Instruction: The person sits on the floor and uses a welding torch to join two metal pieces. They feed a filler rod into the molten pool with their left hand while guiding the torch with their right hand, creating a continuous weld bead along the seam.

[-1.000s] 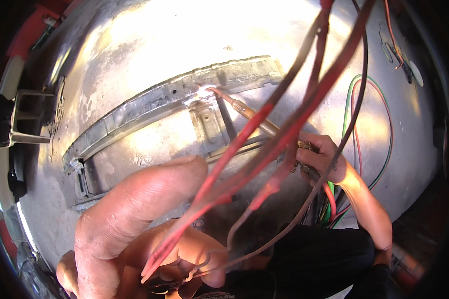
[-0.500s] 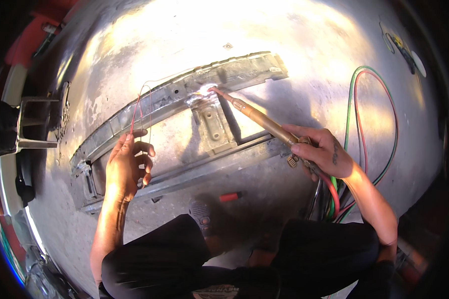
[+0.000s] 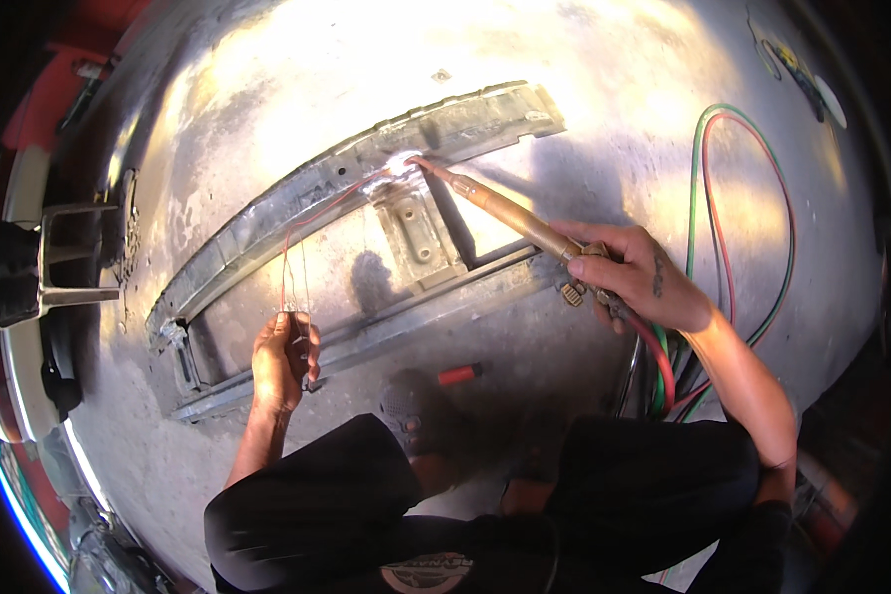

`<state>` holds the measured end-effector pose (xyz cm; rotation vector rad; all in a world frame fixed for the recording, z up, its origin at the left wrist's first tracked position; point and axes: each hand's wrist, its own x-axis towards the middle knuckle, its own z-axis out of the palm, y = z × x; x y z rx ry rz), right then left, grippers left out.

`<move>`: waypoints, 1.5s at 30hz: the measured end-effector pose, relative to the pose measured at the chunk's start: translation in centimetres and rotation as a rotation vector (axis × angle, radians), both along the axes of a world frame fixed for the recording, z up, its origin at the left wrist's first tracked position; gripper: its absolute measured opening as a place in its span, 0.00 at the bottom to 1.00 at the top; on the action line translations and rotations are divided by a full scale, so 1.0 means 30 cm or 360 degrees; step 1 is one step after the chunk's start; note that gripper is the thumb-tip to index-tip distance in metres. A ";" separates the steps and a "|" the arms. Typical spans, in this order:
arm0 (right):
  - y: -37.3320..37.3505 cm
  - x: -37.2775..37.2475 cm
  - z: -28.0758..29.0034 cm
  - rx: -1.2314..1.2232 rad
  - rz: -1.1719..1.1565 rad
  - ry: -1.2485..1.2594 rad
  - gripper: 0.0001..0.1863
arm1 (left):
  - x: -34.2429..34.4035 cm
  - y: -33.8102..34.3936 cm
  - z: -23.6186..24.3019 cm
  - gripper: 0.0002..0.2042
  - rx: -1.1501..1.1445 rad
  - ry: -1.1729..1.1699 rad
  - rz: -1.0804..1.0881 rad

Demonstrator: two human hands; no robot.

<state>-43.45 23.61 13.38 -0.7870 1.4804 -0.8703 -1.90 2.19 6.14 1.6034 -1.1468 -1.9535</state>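
Note:
A grey metal frame (image 3: 279, 220) lies on the floor before me, with a curved beam on its far side and a straight rail on its near side. My right hand (image 3: 642, 279) is wrapped round the handle of a brass-coloured gas torch (image 3: 510, 215). The torch tip meets a bright glowing spot (image 3: 400, 164) where a short bracket (image 3: 406, 230) joins the beam. Pinched in my left hand (image 3: 280, 364), above the rail, is a thin, bent, reddish filler rod (image 3: 333, 206). Its far end reaches the glow; glare hides the exact contact.
Red and green hoses (image 3: 700, 163) loop over the floor at right. A small red cylinder (image 3: 457, 375) with a dark end lies near my foot. At left stands a metal-legged object (image 3: 81, 295). Further tools (image 3: 802, 91) lie at the far right.
My left hand has come nearer to me and slightly right, its fingers more closed. The rod now slants along the beam to the glow. The torch tip stays at the joint.

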 end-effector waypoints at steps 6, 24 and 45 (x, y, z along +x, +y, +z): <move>-0.002 0.003 0.002 0.0006 -0.0008 -0.0018 0.28 | 0.035 0.014 -0.036 0.16 0.0003 0.0040 -0.0014; -0.004 0.006 -0.008 -0.0019 0.0014 -0.0019 0.28 | 0.037 0.008 -0.033 0.17 0.0000 0.0070 -0.0001; -0.012 0.008 0.001 0.0007 0.0006 -0.0013 0.28 | 0.033 -0.001 -0.049 0.17 0.0057 0.0113 0.0002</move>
